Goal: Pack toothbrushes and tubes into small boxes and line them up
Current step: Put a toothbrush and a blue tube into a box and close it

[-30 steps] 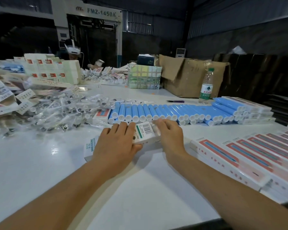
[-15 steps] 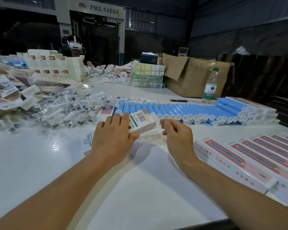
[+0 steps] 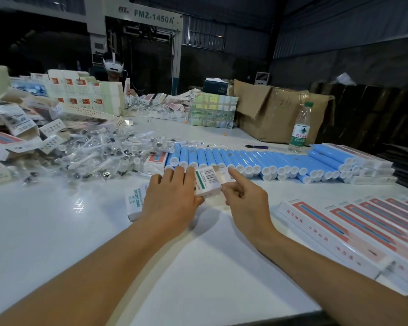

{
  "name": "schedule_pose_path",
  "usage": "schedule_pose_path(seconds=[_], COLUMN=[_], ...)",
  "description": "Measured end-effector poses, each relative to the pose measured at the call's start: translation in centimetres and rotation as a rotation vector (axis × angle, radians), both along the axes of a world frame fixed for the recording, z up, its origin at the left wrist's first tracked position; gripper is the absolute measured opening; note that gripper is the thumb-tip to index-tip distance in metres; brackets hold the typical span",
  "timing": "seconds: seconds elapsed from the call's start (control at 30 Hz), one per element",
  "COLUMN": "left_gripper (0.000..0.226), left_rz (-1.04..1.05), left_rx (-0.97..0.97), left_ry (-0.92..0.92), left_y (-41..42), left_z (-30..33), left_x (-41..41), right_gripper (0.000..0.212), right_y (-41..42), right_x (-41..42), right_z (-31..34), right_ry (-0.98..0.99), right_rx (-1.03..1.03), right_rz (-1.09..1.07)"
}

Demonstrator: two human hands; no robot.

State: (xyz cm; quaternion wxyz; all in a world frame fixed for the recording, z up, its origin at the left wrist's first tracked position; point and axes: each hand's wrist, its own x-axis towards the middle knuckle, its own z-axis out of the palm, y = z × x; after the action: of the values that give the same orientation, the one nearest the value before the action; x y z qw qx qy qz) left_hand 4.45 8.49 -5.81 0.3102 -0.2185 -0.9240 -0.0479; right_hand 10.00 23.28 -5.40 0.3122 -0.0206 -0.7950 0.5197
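Your left hand (image 3: 172, 198) lies over a long white toothbrush box (image 3: 206, 182) on the white tabletop (image 3: 57, 231), fingers (image 3: 180, 171) laid close together over its top and the thumb curled against its near side, so the hand grips it. The box's barcoded end sticks out to the right of that hand, raised a little off the tabletop; its other end, printed in blue letters, shows to the left of your wrist. Your right hand (image 3: 245, 196) meets that barcoded end: the index finger is stretched out along the open end flap (image 3: 223, 176), and the other fingers are curled in with the thumb at the box's near corner.

Just beyond the box a row of blue tubes (image 3: 257, 161) with white caps runs to the right across the tabletop. To the left of it lies a heap of clear-wrapped brush heads (image 3: 99, 151). At your right, filled red-and-white boxes (image 3: 353, 229) lie side by side in a line. A water bottle (image 3: 300, 128) stands behind the tubes, beside a brown carton (image 3: 276, 111).
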Motion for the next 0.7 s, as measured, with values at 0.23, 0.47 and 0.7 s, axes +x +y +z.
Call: schedule_pose_path(seconds=[0.23, 0.47, 0.7], left_gripper=[0.066, 0.068, 0.066], left_rz=[-0.073, -0.081, -0.060], left_rx=[-0.146, -0.149, -0.063], left_ry=[0.051, 0.029, 0.015], left_y=[0.4, 0.4, 0.5], left_z=[0.0, 0.1, 0.1], left_x=[1.1, 1.3, 1.4], right_gripper=[0.044, 0.016, 0.023], right_y=[0.8, 0.4, 0.8], right_x=[-0.9, -0.7, -0.4], right_z=[0.5, 0.2, 0.9], right_ry=[-0.146, -0.119, -0.067], right_rx=[0.108, 0.198, 0.275], right_rz=[-0.094, -0.103, -0.125])
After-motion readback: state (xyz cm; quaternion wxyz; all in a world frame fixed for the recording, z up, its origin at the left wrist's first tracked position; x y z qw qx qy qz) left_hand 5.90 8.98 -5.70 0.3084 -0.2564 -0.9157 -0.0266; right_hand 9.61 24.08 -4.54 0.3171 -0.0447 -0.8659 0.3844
